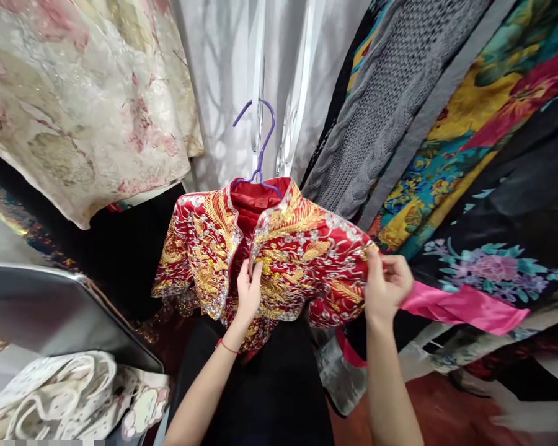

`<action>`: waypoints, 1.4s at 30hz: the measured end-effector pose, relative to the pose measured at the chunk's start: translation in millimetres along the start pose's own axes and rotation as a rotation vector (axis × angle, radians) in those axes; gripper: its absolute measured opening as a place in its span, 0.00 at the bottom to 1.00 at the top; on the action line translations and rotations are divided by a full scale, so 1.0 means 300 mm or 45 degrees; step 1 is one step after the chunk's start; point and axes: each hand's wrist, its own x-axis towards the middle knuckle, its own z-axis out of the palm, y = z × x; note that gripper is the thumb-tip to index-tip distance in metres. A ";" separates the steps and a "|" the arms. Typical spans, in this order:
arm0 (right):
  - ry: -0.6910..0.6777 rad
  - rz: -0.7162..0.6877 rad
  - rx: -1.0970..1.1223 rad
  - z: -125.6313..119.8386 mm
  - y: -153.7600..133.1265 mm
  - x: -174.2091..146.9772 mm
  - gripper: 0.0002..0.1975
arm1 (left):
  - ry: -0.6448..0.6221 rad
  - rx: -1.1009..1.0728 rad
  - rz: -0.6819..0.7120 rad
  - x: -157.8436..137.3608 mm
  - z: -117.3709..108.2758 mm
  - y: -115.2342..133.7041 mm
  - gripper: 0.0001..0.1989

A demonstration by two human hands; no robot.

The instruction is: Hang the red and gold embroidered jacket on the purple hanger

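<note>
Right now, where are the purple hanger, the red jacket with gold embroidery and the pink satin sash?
purple plastic hanger (261,145), head view, hook stem
red gold-embroidered jacket (307,254), head view, front panel
pink satin sash (465,306), head view, mid-band

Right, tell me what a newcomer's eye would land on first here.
The red jacket with gold and silver embroidery, centre frame on a purple hanger. The left hand grips its front edge, the right hand pinches its sleeve. At right hang a grey knit and a bright floral cloth.

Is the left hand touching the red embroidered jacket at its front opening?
Touching. In the head view, the left hand lies on the red embroidered jacket, its fingers curled around the edge of the front opening.
</note>
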 end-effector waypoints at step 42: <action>-0.110 -0.870 -0.514 0.369 -0.112 0.048 0.18 | 0.127 1.074 1.153 0.539 -0.354 0.405 0.12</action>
